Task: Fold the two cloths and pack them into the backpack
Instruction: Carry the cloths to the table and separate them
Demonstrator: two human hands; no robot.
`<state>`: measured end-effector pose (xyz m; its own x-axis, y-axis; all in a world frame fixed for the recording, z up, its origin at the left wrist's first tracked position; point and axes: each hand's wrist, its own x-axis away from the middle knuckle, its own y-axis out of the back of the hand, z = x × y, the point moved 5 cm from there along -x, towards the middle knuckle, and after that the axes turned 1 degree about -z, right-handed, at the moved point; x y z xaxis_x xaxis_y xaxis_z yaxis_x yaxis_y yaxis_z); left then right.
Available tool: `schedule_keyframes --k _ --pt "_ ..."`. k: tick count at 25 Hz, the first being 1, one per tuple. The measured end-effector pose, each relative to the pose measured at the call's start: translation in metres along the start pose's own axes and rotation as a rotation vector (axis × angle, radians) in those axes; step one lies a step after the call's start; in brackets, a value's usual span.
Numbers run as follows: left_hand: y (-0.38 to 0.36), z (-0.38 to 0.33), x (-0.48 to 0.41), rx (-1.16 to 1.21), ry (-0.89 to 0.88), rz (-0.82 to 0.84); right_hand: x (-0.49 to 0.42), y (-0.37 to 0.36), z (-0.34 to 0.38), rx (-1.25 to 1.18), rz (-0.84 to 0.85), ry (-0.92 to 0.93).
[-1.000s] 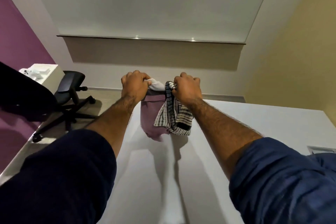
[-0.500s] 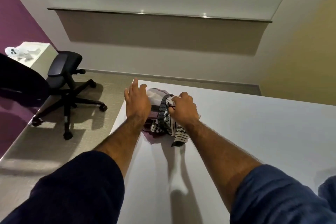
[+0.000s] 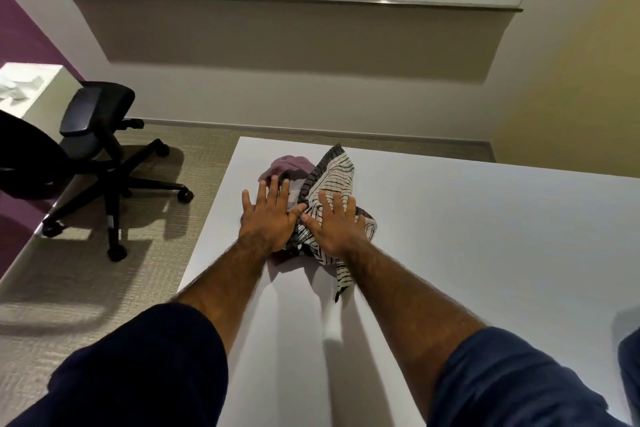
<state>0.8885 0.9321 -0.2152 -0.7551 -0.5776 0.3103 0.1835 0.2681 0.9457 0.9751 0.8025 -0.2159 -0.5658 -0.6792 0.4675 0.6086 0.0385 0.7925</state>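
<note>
Two crumpled cloths lie together near the far left corner of the white table (image 3: pixel 485 236). The mauve cloth (image 3: pixel 287 166) sits at the back left, partly under the white cloth with dark stripes (image 3: pixel 334 175), which trails toward me. My left hand (image 3: pixel 268 218) lies flat with straight fingers on the left part of the heap. My right hand (image 3: pixel 334 224) presses flat on the striped cloth beside it, thumbs almost touching. No backpack is in view.
A black office chair (image 3: pixel 93 135) on castors stands on the carpet left of the table. A white cabinet (image 3: pixel 38 90) with white items on top is at the far left. A dark shape (image 3: pixel 20 156) fills the left edge.
Both hands lowered the bunched cloths from the air onto the table and let go of them. Their fingers have straightened and now lie flat on the heap.
</note>
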Motion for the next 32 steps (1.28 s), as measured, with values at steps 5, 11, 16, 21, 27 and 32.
schedule_keyframes --k 5,11,16,21,27,32 --pt "0.016 0.001 0.007 0.058 -0.037 -0.151 0.001 0.001 0.001 -0.009 0.003 -0.021" --pt "0.046 -0.024 0.038 0.029 -0.059 -0.478 0.014 0.046 0.004 -0.046 -0.327 0.002" --pt "0.047 -0.045 0.034 0.36 0.269 -0.288 0.027 0.078 -0.003 0.073 -0.356 0.055" --pt "0.051 -0.048 0.026 0.723 0.332 -0.165 0.043 0.1 -0.016 0.109 -0.384 0.089" --pt "0.111 -0.087 0.052 0.59 -0.133 -0.152 0.064 0.134 0.006 0.174 -0.216 0.289" --pt "0.171 -0.099 0.076 0.65 -0.264 -0.227 0.098 0.183 0.016 0.319 -0.219 0.231"
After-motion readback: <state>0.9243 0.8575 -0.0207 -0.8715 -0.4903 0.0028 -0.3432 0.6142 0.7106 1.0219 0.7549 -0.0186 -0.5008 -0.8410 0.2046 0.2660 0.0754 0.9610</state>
